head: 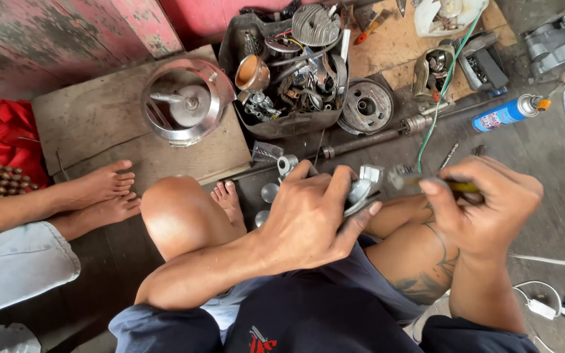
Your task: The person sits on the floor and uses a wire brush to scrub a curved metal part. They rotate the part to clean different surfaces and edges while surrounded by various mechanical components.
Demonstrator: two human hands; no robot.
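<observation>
The left hand (312,216) closes around a small silver cast-metal engine part (361,189), fingers curled over its top and thumb pressed along its right edge, holding it above the bent knees near the middle of the scene. The right hand (485,206) pinches a thin yellow-handled tool (426,182) between thumb and forefinger, the remaining fingers folded in, its blurred tip pointing left toward the part and close beside it.

To do this well, the left grip should likely stay firm and steady on the knee while the tool tip works in short, controlled strokes; the blur at the tip suggests quick motion, so a braced wrist would help.

On the far side sits a dark plastic tub of mixed metal engine parts (282,72), with a round shiny steel housing (184,101) on a wooden board (93,124) to its left and a grey round finned drum (365,106) to its right. A blue spray can with an orange nozzle (508,113) lies far right, and a green wire (443,88) runs toward the hands. Another person's bare feet (102,196) rest at the left, beside red cloth (1,140).
</observation>
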